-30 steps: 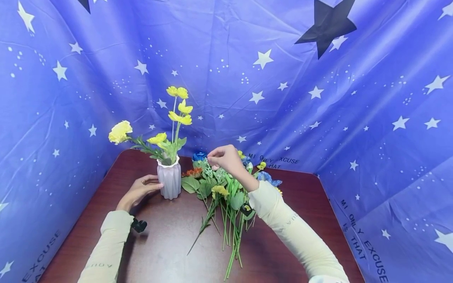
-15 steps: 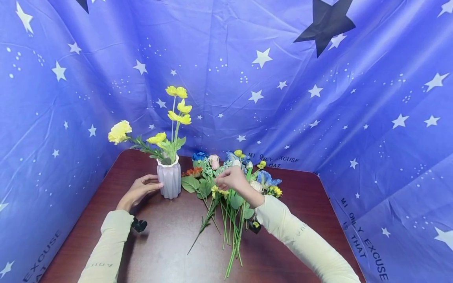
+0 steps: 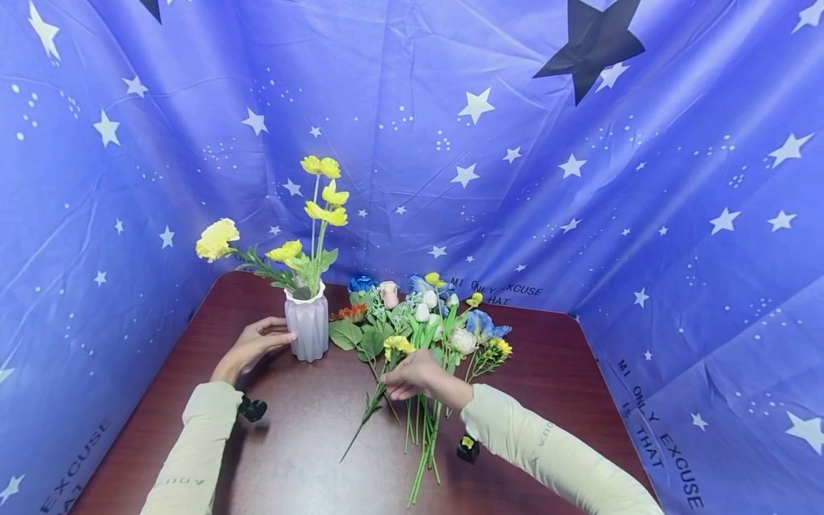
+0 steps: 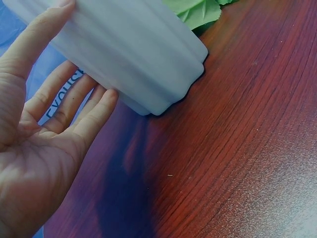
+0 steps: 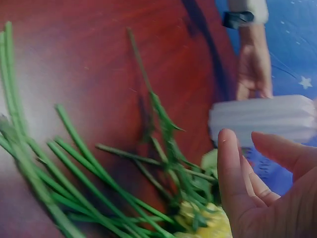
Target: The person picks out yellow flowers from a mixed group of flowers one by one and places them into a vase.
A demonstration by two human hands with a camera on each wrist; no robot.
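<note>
My left hand [image 3: 254,349] holds the pale fluted vase [image 3: 307,329] by its left side. In the left wrist view the thumb lies along the vase [image 4: 133,54] and the fingertips touch its edge. Yellow flowers [image 3: 325,213] stand in the vase, with a pale yellow carnation [image 3: 217,239] leaning left. My right hand [image 3: 421,375] is over the pile of stems, just below a yellow carnation [image 3: 398,345] lying there. The right wrist view shows its thumb and index finger apart, nothing between them; the carnation [image 5: 210,218] and its leafy stem [image 5: 163,116] lie beside the fingers.
Loose flowers cover the table's middle right: a blue rose [image 3: 363,284], an orange flower [image 3: 350,313], a pink rose [image 3: 388,293], white tulips [image 3: 422,312] and blue blooms [image 3: 486,325]. Green stems [image 3: 421,465] point toward the near edge. A starry blue cloth [image 3: 412,143] surrounds the table [image 3: 290,443].
My right hand has come down and nearer from above the back of the pile to the yellow carnation's stem, its fingers spreading. My left hand and the vase have stayed put.
</note>
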